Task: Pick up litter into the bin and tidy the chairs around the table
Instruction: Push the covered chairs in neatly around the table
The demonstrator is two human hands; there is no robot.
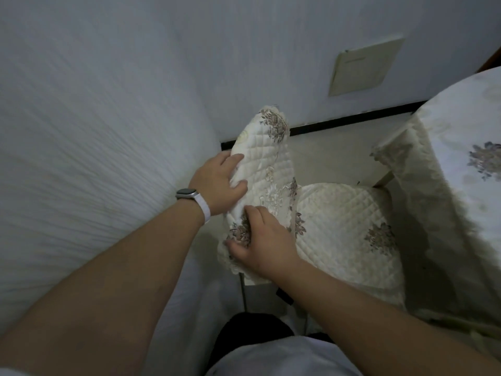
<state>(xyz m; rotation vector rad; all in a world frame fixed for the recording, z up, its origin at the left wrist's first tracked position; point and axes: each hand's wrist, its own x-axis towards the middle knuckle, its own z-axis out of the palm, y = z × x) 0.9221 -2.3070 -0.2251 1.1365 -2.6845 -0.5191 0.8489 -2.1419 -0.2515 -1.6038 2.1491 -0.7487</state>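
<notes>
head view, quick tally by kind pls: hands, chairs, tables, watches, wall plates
hands: 2 (left hand, right hand, both holding the chair back)
chair: 1
table: 1
wristwatch: 1
wall plate: 1
total: 6

The wall (95,131) stands close on the left and runs across the far side, while the tablecloth (447,172) hangs down on the right just beside the chair seat (344,229), boxing it in on three sides. Bare floor (330,150) shows as a strip between seat and far wall, and as a narrow gap left of the chair back (268,164). The way in lies from the near side.
</notes>
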